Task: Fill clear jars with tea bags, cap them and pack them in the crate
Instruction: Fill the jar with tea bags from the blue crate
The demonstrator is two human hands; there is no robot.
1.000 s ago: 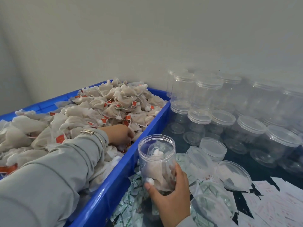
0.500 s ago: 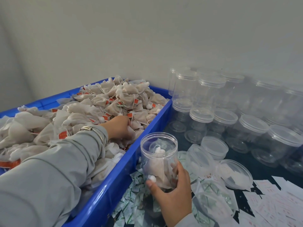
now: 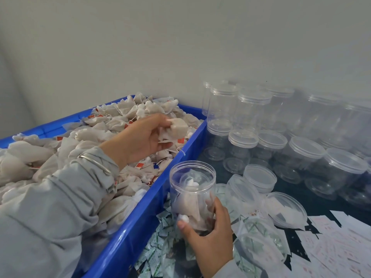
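Observation:
My right hand grips an open clear jar from below, upright beside the blue crate; a few tea bags lie inside it. My left hand is raised above the pile and pinches a tea bag between thumb and fingers, up and left of the jar's mouth. The blue crate on the left is heaped with loose tea bags carrying red tags.
Several capped empty jars stand in rows at the back right against the wall. Loose clear lids lie behind the held jar. Small green-and-white sachets and paper labels cover the dark tabletop.
My left hand has lifted out of the pile with a tea bag and moved right, toward the jar. The right hand keeps holding the jar in place.

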